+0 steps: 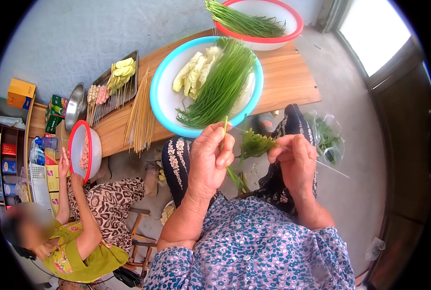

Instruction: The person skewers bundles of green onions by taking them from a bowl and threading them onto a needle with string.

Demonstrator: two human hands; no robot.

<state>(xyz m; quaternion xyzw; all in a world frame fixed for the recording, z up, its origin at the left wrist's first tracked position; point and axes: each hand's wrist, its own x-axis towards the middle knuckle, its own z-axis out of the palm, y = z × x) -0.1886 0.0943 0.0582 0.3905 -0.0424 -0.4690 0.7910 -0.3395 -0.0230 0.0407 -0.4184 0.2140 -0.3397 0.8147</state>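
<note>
My left hand (210, 152) is closed around a few green chives (237, 180), whose ends stick out above and below the fingers. My right hand (295, 154) pinches a thin skewer (332, 168), its free end pointing to the lower right. Between the two hands, a folded bunch of greens (255, 144) sits on the skewer, close to the right fingertips. Just beyond my hands, a blue-rimmed basin (158, 99) holds a heap of long chives (220, 87) and pale cabbage leaves (196, 72).
A red-rimmed basin (297, 21) with more chives stands behind on the wooden table (293, 72). Bare skewers (140, 116) and a tray (137, 58) of filled skewers lie leftward. At left, another person (75, 241) sits by a smaller basin (95, 150). A bag of greens (329, 137) rests right.
</note>
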